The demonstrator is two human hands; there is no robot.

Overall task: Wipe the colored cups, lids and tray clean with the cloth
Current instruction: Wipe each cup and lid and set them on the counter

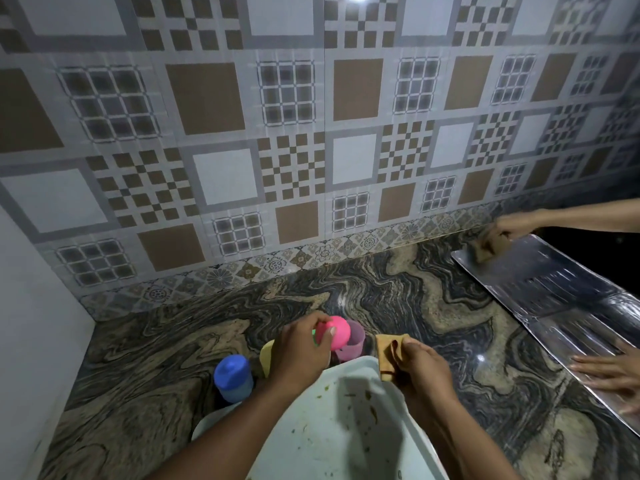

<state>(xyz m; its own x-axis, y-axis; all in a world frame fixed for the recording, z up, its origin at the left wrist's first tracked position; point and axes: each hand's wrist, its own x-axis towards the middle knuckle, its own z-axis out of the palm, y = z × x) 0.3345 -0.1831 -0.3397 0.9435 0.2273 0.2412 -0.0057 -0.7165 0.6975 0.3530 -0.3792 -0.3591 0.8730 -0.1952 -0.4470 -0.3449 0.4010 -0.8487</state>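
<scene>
Counter [346, 289]: marbled stone.
Left hand [301, 351]: fingers gripping pink lid [335, 336].
Right hand [419, 365]: pinching cloth [386, 355].
Risk: tugging lid may topple cup [356, 341].

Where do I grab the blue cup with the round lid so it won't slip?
Grip the straight side of the light blue plastic cup, below its dark blue domed lid: it stands upright and the dome looks slippery. Come from the left, over open marbled counter; the left hand crowds its right.
</scene>
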